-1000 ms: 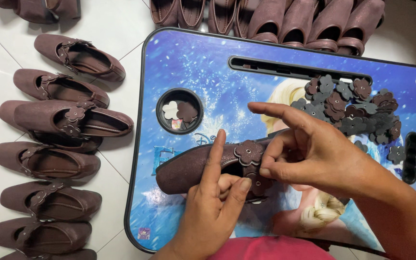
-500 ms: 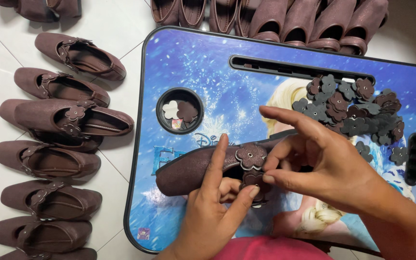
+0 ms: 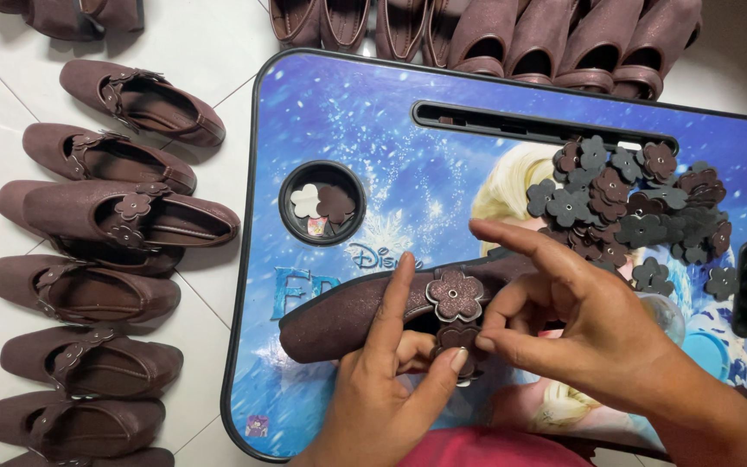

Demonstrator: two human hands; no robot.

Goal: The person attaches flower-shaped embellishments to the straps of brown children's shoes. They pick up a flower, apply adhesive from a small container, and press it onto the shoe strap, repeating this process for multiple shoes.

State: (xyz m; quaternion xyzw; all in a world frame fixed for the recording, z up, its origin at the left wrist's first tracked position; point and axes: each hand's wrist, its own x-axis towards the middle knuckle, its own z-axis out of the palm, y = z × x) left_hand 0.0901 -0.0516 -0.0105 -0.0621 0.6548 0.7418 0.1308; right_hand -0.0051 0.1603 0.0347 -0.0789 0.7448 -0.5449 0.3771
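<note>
A dark brown shoe (image 3: 347, 316) lies on its side across a blue printed lap tray (image 3: 373, 112). Two brown flower-shaped pieces sit on its strap, an upper flower (image 3: 455, 294) and a lower flower (image 3: 458, 339). My left hand (image 3: 391, 389) grips the shoe, with its index finger laid along the upper and its thumb pressing the lower flower. My right hand (image 3: 581, 324) hovers just right of the flowers, fingers spread, fingertips close to the strap and holding nothing.
A pile of several brown and grey flower cut-outs (image 3: 641, 207) lies on the tray's right side. The round cup recess (image 3: 322, 203) holds two pieces. Brown shoes (image 3: 118, 212) line the white tiled floor at left, and more shoes (image 3: 512, 35) stand along the tray's far edge.
My right hand let go of the upper flower and drew slightly right, fingers opening. My left thumb now presses the lower flower on the strap.
</note>
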